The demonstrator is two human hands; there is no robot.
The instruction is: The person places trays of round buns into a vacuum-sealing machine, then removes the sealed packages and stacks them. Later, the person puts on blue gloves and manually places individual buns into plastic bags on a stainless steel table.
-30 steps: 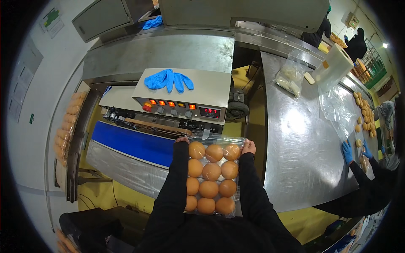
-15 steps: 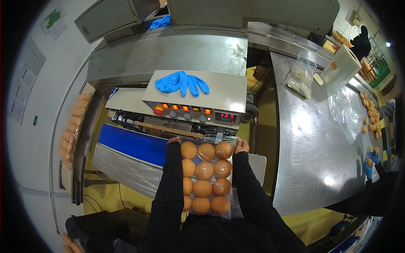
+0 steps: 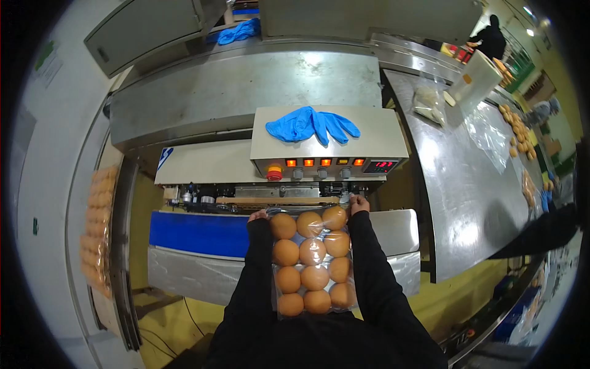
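Note:
A clear plastic bag [image 3: 314, 251] of round golden-brown buns, laid out in rows, lies flat in front of my body. My left hand [image 3: 257, 215] pinches its far left corner, fingers closed on the film. At the far right corner, my right hand [image 3: 359, 203] grips the bag's edge. That far edge is against the front of a band sealing machine [image 3: 332, 165], beside its brown sealing belt [image 3: 276, 200]. Under the bag runs the machine's blue conveyor belt [image 3: 196, 234], partly hidden by my left sleeve and the bag.
A blue glove [image 3: 310, 125] rests on the sealer's control box, above a red knob [image 3: 274, 173]. Packed bun bags [image 3: 98, 227] stand along the left rack. The steel table [image 3: 467, 203] at right holds a film roll [image 3: 479, 80] and loose buns [image 3: 519, 132]. A gloved co-worker is beyond.
My view has turned. Both hands and the bun bag have shifted left along the sealer, with the left hand now left of the red knob. Both hands keep their grip.

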